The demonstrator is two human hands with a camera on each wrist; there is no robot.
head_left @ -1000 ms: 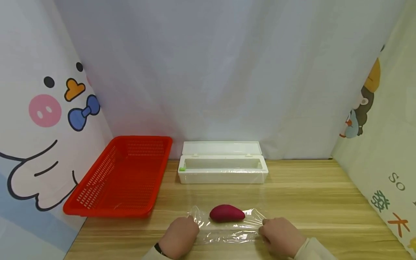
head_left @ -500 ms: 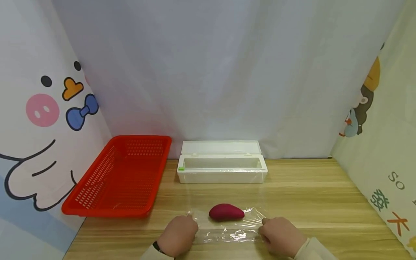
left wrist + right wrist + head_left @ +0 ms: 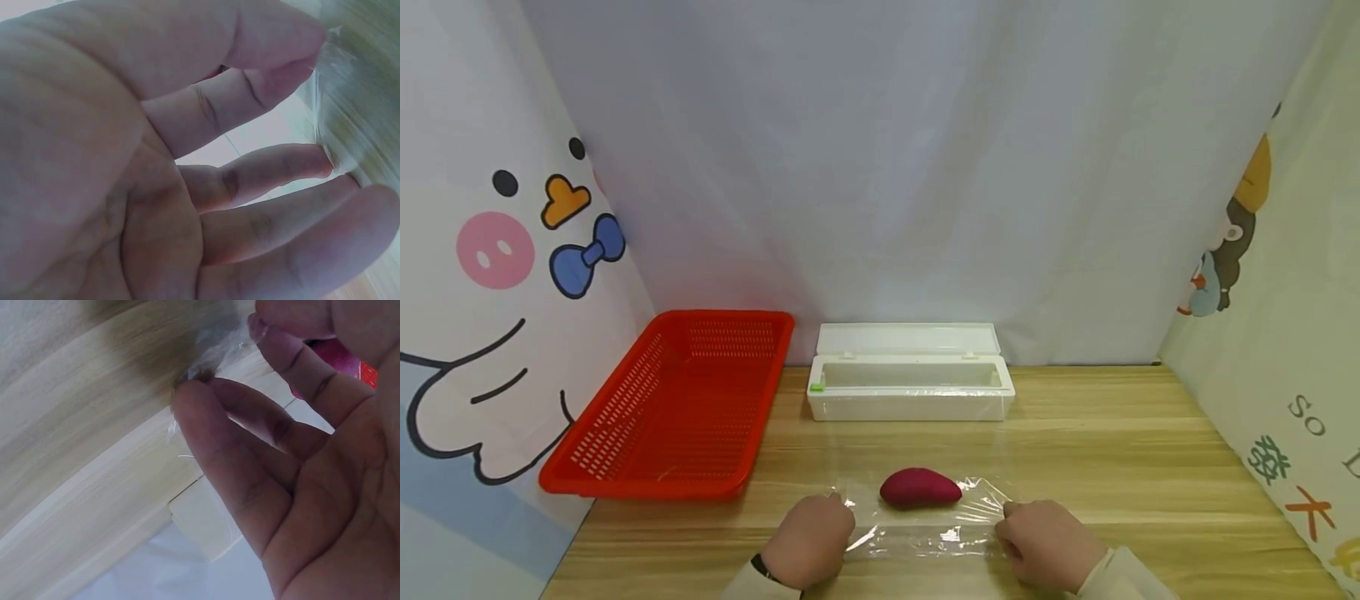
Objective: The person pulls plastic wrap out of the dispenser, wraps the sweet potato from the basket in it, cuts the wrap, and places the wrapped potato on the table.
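A sheet of clear plastic wrap (image 3: 925, 529) runs from the white wrap box toward the near side of the table. On it lies a purple sweet potato (image 3: 920, 487). My left hand (image 3: 811, 537) pinches the wrap's near left corner between thumb and index finger; the left wrist view shows the film (image 3: 337, 69) at those fingertips. With thumb and forefinger my right hand (image 3: 1047, 542) pinches the near right corner, and crumpled film (image 3: 219, 353) shows there in the right wrist view. The white wrap box (image 3: 912, 406) stands behind with its lid raised.
A red perforated plastic basket (image 3: 741, 433) stands at the left of the wooden table (image 3: 1112, 450). A pale curtain (image 3: 895, 167) hangs behind. Printed cartoon panels (image 3: 482, 375) flank the table on both sides.
Both hands keep their pinch on the wrap and stay nearly in place. The whole scene shifts slightly left and up in the head view.
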